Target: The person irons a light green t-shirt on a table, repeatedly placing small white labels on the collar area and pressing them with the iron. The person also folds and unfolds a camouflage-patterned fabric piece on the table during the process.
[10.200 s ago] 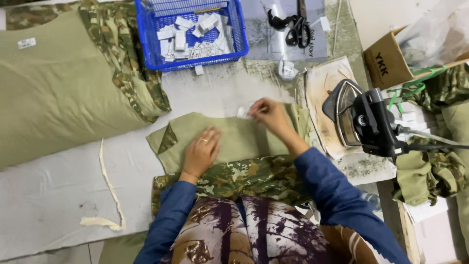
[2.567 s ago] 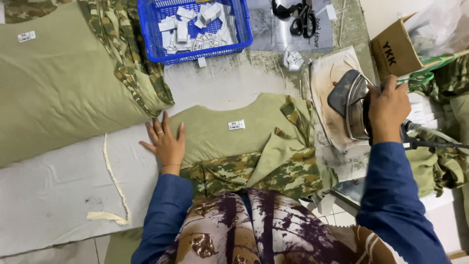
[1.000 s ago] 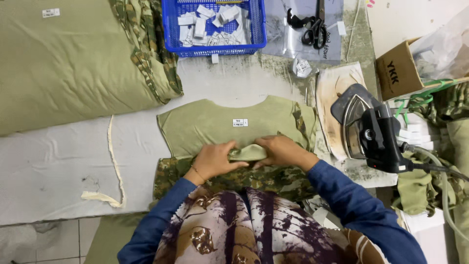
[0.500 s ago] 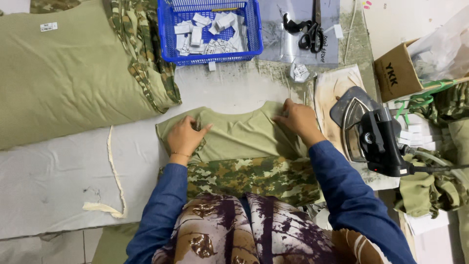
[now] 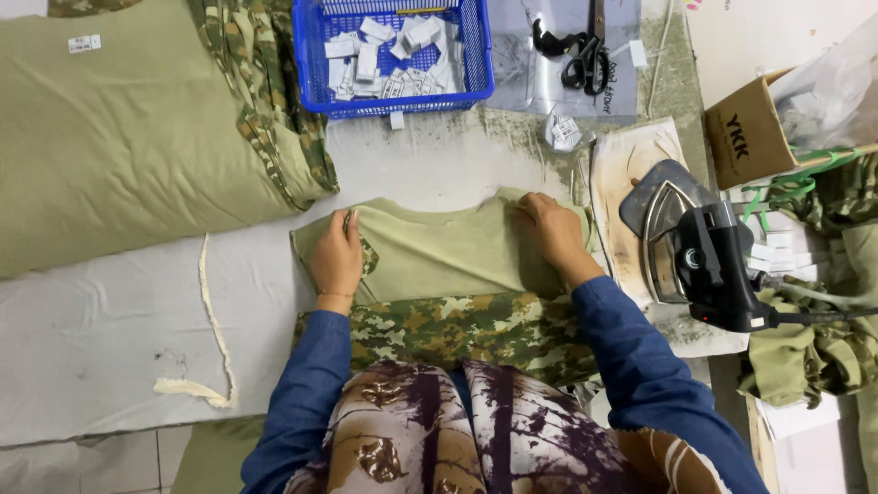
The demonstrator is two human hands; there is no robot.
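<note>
An olive-green shirt panel with camouflage trim [image 5: 448, 256] lies flat on the white table in front of me. My left hand [image 5: 337, 258] grips the garment's left edge, fingers curled over the fabric. My right hand [image 5: 551, 234] presses on the upper right corner of the same garment near its edge. A camouflage section [image 5: 457, 329] of the piece lies nearest my body.
A stack of olive and camouflage garments [image 5: 137, 137] fills the left. A blue basket [image 5: 393, 50] of white labels stands at the back, black scissors [image 5: 585, 59] beside it. An iron [image 5: 704, 256] rests on a pad at right, by a cardboard box [image 5: 745, 133]. A white cord [image 5: 210, 320] lies left.
Both hands have spread outward to the garment's left and right edges. The small white label seen on the fabric earlier is no longer visible.
</note>
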